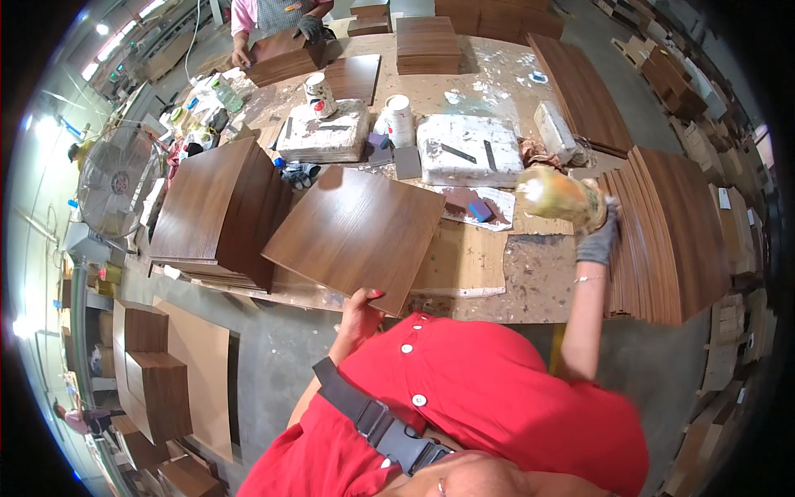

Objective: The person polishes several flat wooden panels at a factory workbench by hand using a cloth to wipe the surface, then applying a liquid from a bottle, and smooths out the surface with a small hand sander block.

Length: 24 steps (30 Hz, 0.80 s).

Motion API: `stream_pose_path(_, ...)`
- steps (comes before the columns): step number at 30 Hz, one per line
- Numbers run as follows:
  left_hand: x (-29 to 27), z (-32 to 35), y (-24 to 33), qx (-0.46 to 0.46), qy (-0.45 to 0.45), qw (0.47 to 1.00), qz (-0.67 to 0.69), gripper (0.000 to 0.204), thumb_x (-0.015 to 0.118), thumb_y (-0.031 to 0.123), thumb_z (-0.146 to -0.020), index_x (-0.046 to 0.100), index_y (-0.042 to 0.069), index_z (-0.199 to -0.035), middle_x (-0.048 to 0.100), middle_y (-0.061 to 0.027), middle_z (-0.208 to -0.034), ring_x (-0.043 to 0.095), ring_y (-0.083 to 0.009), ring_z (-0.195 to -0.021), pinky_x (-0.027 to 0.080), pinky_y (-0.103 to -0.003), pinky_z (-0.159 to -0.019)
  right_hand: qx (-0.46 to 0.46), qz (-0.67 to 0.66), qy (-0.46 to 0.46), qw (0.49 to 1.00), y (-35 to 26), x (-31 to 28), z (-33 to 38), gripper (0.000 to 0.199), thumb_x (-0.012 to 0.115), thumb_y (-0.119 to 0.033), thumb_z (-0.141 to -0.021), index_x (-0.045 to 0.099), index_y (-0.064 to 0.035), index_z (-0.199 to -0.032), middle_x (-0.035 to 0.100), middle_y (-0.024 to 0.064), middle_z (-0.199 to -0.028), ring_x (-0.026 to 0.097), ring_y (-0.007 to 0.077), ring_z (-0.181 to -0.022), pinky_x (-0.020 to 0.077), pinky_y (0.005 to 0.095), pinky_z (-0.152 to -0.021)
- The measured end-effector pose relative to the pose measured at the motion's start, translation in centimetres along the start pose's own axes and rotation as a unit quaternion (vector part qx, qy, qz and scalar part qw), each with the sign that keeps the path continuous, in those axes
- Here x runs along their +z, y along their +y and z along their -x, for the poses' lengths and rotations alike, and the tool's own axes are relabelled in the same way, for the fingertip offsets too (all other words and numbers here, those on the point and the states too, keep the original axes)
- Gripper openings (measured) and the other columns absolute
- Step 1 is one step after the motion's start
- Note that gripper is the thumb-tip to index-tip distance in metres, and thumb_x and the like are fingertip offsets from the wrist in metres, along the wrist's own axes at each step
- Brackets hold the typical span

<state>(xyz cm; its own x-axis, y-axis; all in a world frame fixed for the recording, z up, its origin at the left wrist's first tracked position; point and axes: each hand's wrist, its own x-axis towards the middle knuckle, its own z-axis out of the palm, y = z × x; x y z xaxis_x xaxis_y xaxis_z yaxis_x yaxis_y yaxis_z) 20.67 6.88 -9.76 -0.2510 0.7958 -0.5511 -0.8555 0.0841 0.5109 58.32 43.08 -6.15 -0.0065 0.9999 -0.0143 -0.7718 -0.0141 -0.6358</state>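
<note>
Spanning the middle of the view, a paint-spattered counter (542, 273) is carrying the work. Along its right side, a fanned stack of dark wood-grain boards (662, 240) is standing; at the left, a squarer stack of matching boards (199, 199) is filling the corner. Between them, nearer the left stack, a single brown wood-grain panel (356, 228) is lying askew, its near corner reaching about to the counter's front edge; whether it is resting flat or tilting slightly, I cannot tell. Beyond it, two white-covered slabs, one at the left (327, 132) and one at the right (468, 149), are sitting side by side.

The bare left hand (360, 319) is pinching the panel's near edge, thumb on top. The gloved right hand (598, 240), well apart by the fanned stack, is gripping a motion-blurred yellowish wad (555, 197), probably a rag. Smallest of all, a blue block (480, 210) is lying on a stained sheet (503, 199) right of the panel.

Judging from this, the step in hand is probably wiping or checking the panel's face; the next move would be calling for a steady left-hand hold while the wad is crossing to the surface.
</note>
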Motion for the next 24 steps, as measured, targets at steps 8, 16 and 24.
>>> stream_pose_path(8,-0.8,-2.1,-2.7,-0.113,-0.110,0.980,0.124,0.030,0.057,0.015,-0.090,0.059,-0.001,-0.116,0.070,-0.0136,-0.109,0.067,-0.0276,-0.099,0.052,-0.040,-0.092,0.009,0.109,0.065,0.992,2.4,3.6,3.9,0.029,0.060,-0.031,-0.098,0.062,-0.0064,-0.113,0.069,0.0080,-0.105,0.066,0.0205,-0.090,0.0574,0.0343,-0.083)
stream_pose_path(16,-3.9,-5.8,-6.9,-0.030,-0.032,0.996,0.072,0.026,0.063,0.015,-0.091,0.059,-0.001,-0.112,0.068,-0.0124,-0.112,0.067,-0.0253,-0.100,0.053,-0.040,-0.091,-0.403,0.602,-0.194,0.662,-2.1,12.1,5.7,0.028,0.079,-0.016,-0.082,0.064,-0.0064,-0.104,0.069,0.0062,-0.095,0.065,0.0192,-0.086,0.0534,0.0346,-0.079)
stream_pose_path(24,-4.8,-6.5,-7.8,-0.217,-0.059,0.974,0.002,0.037,0.071,0.033,-0.092,0.054,0.016,-0.121,0.064,-0.0232,-0.113,0.067,-0.0322,-0.103,0.054,-0.048,-0.094,0.072,-0.011,0.005,0.997,2.1,3.2,0.3,0.023,0.069,-0.017,-0.091,0.061,-0.0069,-0.110,0.066,0.0065,-0.108,0.068,0.0196,-0.087,0.0604,0.0331,-0.079)
